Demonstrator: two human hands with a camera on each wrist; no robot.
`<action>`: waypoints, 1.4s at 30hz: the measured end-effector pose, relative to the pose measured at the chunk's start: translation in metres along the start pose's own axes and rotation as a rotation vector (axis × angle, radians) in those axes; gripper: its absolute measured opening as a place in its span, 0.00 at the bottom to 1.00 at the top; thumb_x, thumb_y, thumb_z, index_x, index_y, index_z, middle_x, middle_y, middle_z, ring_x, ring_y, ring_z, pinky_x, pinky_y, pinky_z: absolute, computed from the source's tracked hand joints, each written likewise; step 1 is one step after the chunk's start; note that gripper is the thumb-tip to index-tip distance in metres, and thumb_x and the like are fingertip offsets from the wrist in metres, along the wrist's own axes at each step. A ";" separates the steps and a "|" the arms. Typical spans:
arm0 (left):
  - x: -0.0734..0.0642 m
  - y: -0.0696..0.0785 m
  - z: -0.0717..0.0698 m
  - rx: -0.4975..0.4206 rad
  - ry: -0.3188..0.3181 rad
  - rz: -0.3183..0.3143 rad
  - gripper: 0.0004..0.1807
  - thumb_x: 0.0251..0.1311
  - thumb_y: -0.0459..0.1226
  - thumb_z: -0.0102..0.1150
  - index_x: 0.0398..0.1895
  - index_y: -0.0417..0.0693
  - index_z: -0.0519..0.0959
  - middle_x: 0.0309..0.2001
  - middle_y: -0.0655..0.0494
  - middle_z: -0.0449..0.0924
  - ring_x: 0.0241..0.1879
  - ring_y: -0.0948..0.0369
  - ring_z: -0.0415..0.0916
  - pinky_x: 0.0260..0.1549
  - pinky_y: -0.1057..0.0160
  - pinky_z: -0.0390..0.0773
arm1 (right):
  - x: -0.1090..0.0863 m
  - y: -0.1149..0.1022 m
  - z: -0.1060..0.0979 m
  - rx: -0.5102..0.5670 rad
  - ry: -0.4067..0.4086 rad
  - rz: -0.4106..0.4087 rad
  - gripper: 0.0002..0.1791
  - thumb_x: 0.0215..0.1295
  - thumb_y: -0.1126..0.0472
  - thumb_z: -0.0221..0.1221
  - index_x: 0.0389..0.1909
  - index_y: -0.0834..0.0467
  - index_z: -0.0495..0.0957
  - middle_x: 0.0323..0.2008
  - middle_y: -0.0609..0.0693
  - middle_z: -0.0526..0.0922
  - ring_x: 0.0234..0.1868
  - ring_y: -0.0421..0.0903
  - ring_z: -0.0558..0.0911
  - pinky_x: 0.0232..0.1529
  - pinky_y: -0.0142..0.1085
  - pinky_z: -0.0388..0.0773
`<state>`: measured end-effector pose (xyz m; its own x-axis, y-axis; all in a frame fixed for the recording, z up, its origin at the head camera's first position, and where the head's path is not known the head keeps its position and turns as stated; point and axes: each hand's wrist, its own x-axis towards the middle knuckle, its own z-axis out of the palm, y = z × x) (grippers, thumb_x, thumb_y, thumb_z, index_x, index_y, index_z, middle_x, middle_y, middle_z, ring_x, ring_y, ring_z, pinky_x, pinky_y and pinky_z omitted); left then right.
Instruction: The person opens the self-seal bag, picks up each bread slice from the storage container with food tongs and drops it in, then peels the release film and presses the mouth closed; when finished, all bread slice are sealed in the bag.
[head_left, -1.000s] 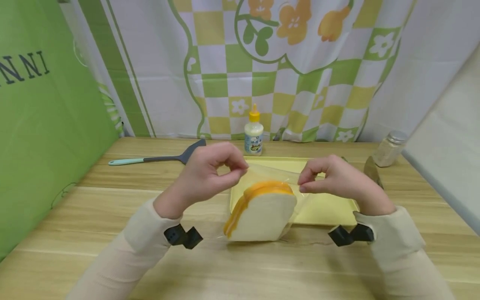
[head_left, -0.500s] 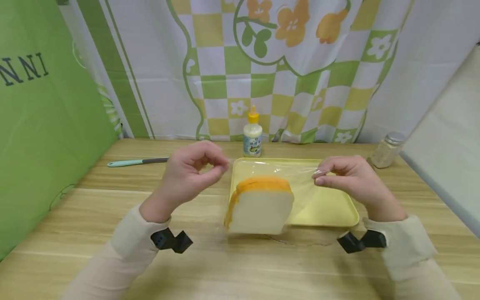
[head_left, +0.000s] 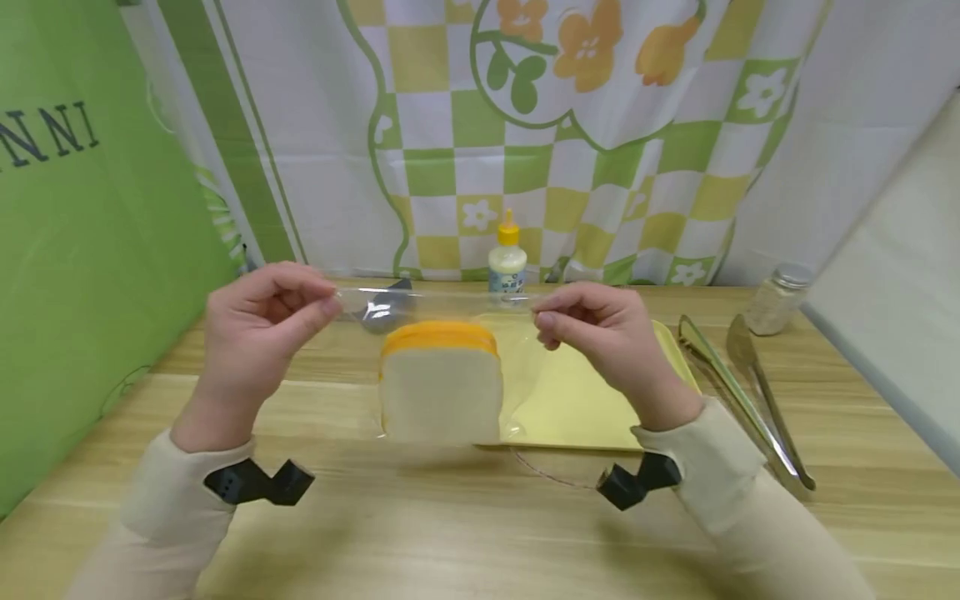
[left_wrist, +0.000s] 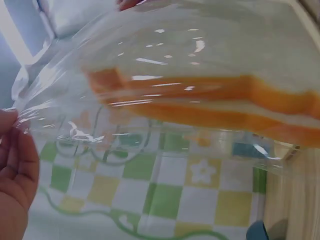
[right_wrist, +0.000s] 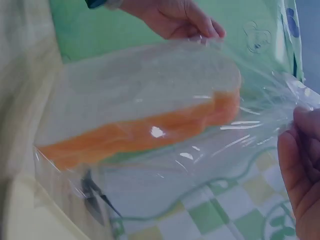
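Between my two hands hangs a clear plastic bag [head_left: 517,367] with slices of bread [head_left: 441,392] inside, white with an orange crust. My left hand [head_left: 258,342] pinches the bag's top edge at the left, thumb against fingers. At the right, my right hand [head_left: 600,333] pinches the same edge, so the top is stretched between them. In the left wrist view the two bread slices [left_wrist: 200,95] lie side by side within the shiny film. Both hands are over the table, with the bag overlapping the left part of a yellow tray [head_left: 577,417].
A bottle with a yellow nozzle [head_left: 507,258] stands behind the tray. The dark spatula head [head_left: 386,307] shows through the film. Right of the tray lie metal tongs [head_left: 738,396] and another long metal utensil [head_left: 772,408], near a lidded glass jar [head_left: 778,302]. A checkered cloth [head_left: 562,158] hangs behind.
Both hands and the bagged bread have moved left, after the right hand first shifted right. The bread now faces the head camera squarely, and the tongs have come into sight.
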<state>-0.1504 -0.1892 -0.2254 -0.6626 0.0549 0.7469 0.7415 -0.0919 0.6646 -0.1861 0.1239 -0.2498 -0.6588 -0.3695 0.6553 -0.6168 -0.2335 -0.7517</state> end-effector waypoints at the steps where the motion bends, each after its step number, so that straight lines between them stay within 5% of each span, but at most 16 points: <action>1: 0.000 0.001 -0.006 0.003 0.016 -0.036 0.13 0.46 0.14 0.57 0.29 0.36 0.82 0.29 0.53 0.82 0.25 0.64 0.76 0.24 0.73 0.75 | 0.002 0.003 0.006 0.014 0.008 0.030 0.09 0.58 0.71 0.60 0.34 0.54 0.83 0.27 0.47 0.83 0.25 0.39 0.79 0.27 0.31 0.78; 6: 0.000 -0.006 -0.034 0.045 0.057 -0.261 0.11 0.49 0.17 0.58 0.30 0.37 0.82 0.27 0.54 0.82 0.24 0.64 0.77 0.25 0.72 0.76 | 0.008 0.029 0.033 0.109 0.042 0.220 0.12 0.58 0.74 0.58 0.34 0.54 0.82 0.25 0.45 0.82 0.25 0.38 0.78 0.26 0.31 0.78; 11: 0.001 -0.033 -0.054 0.092 0.055 -0.398 0.13 0.52 0.22 0.61 0.37 0.45 0.80 0.28 0.59 0.79 0.26 0.67 0.76 0.29 0.74 0.77 | 0.018 0.058 0.047 0.123 0.097 0.420 0.09 0.60 0.75 0.54 0.41 0.75 0.73 0.23 0.46 0.79 0.23 0.38 0.77 0.26 0.29 0.76; 15: 0.005 -0.059 -0.062 0.154 0.107 -0.462 0.13 0.51 0.24 0.62 0.36 0.51 0.80 0.28 0.62 0.79 0.27 0.69 0.77 0.31 0.75 0.77 | 0.031 0.080 0.049 0.066 0.147 0.482 0.11 0.61 0.74 0.55 0.43 0.77 0.72 0.23 0.46 0.78 0.22 0.38 0.76 0.26 0.28 0.76; 20: 0.014 -0.089 -0.063 0.231 0.141 -0.495 0.07 0.53 0.27 0.63 0.32 0.47 0.80 0.27 0.64 0.79 0.28 0.70 0.77 0.31 0.75 0.77 | 0.046 0.106 0.043 -0.013 0.204 0.490 0.11 0.61 0.72 0.55 0.42 0.75 0.73 0.23 0.44 0.78 0.22 0.37 0.76 0.26 0.27 0.76; 27: 0.008 -0.129 -0.071 0.326 0.092 -0.580 0.06 0.57 0.31 0.61 0.33 0.52 0.78 0.29 0.67 0.77 0.31 0.70 0.75 0.35 0.74 0.77 | 0.046 0.143 0.038 -0.082 0.214 0.566 0.12 0.60 0.73 0.55 0.44 0.73 0.76 0.37 0.63 0.81 0.26 0.37 0.77 0.36 0.35 0.80; 31: -0.002 -0.149 -0.073 0.345 0.077 -0.657 0.08 0.57 0.31 0.60 0.34 0.54 0.77 0.31 0.67 0.77 0.33 0.70 0.74 0.37 0.74 0.77 | 0.041 0.161 0.036 -0.146 0.187 0.668 0.11 0.60 0.71 0.56 0.43 0.70 0.77 0.42 0.63 0.80 0.29 0.38 0.77 0.40 0.35 0.79; 42: -0.023 -0.172 -0.072 0.307 0.104 -0.791 0.21 0.58 0.28 0.58 0.53 0.26 0.69 0.29 0.67 0.78 0.33 0.72 0.75 0.37 0.76 0.76 | 0.032 0.179 0.041 -0.244 0.216 0.728 0.08 0.55 0.75 0.59 0.37 0.70 0.79 0.41 0.59 0.82 0.29 0.38 0.74 0.31 0.26 0.73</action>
<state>-0.2706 -0.2465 -0.3581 -0.9925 -0.1038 0.0652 0.0424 0.2088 0.9770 -0.2999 0.0335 -0.3662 -0.9861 -0.1646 0.0242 -0.0593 0.2123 -0.9754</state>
